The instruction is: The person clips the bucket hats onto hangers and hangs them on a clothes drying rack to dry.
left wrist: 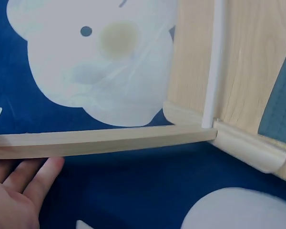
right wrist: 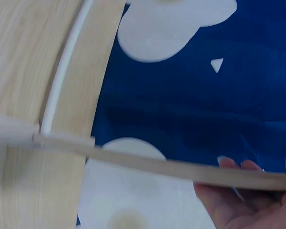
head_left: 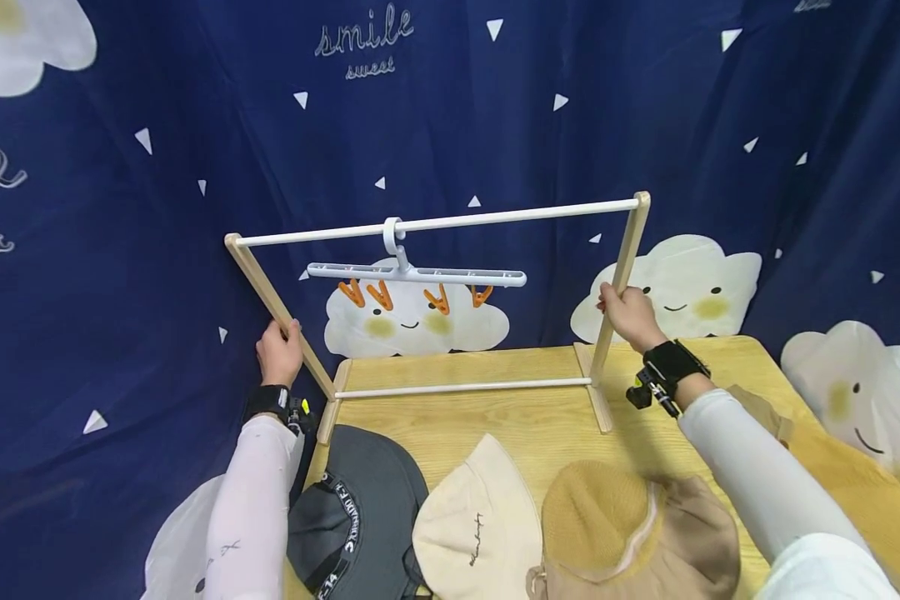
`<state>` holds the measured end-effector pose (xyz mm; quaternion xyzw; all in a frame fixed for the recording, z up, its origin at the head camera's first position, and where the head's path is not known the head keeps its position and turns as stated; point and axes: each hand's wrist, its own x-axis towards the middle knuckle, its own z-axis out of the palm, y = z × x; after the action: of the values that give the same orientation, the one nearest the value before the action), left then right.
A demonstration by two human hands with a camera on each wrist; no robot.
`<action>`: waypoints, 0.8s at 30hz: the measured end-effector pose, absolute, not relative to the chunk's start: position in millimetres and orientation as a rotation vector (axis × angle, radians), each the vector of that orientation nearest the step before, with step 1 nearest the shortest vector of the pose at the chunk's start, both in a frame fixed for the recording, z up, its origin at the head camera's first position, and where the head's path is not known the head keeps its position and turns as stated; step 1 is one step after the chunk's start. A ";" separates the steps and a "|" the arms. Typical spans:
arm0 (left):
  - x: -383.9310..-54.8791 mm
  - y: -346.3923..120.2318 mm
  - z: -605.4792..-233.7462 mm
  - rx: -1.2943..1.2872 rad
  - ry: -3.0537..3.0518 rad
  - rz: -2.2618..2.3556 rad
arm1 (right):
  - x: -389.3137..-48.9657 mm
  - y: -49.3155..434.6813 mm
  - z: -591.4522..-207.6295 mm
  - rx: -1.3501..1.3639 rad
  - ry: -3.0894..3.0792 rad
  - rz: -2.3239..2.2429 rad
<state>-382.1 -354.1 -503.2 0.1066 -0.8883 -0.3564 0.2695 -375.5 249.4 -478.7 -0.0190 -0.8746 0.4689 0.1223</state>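
Note:
A small wooden clothes rack (head_left: 487, 219) with white rods stands at the back of the table. My left hand (head_left: 279, 354) holds its left post (left wrist: 100, 143), thumb on one side and fingers along the other. On the opposite side my right hand (head_left: 632, 315) grips the right post (right wrist: 171, 168) between thumb and fingers. From the top rod hangs a pale hanger (head_left: 420, 274) by its ring hook, left of the rod's middle. Several orange clips (head_left: 437, 300) dangle under the hanger's bar with nothing in them.
Along the near side of the wooden table (head_left: 465, 425) lie a dark grey hat (head_left: 390, 492), a cream bucket hat (head_left: 480, 517) and a tan hat (head_left: 600, 517). Mustard fabric (head_left: 855, 483) lies at the right, partly behind my arm. A navy curtain (head_left: 450, 125) hangs close behind the rack.

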 end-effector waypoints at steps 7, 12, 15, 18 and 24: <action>-384.8 -348.2 -497.7 0.327 -2.428 -0.901 | -376.6 264.6 -474.1 0.060 -2.653 1.313; -382.6 -339.9 -502.5 0.293 -2.445 -0.922 | -373.5 276.4 -477.4 0.093 -2.639 1.283; -380.8 -336.4 -504.7 0.279 -2.445 -0.916 | -372.4 279.8 -478.4 0.102 -2.636 1.283; -380.2 -334.5 -505.0 0.283 -2.450 -0.909 | -372.1 280.9 -477.6 0.109 -2.640 1.308; -388.3 -331.3 -503.8 0.255 -2.458 -0.930 | -372.8 289.0 -477.0 0.105 -2.633 1.356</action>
<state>-388.3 -331.3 -503.8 0.0936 -0.9018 -0.3412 0.2481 -372.8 289.0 -477.0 0.0354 -0.8850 0.4557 0.0887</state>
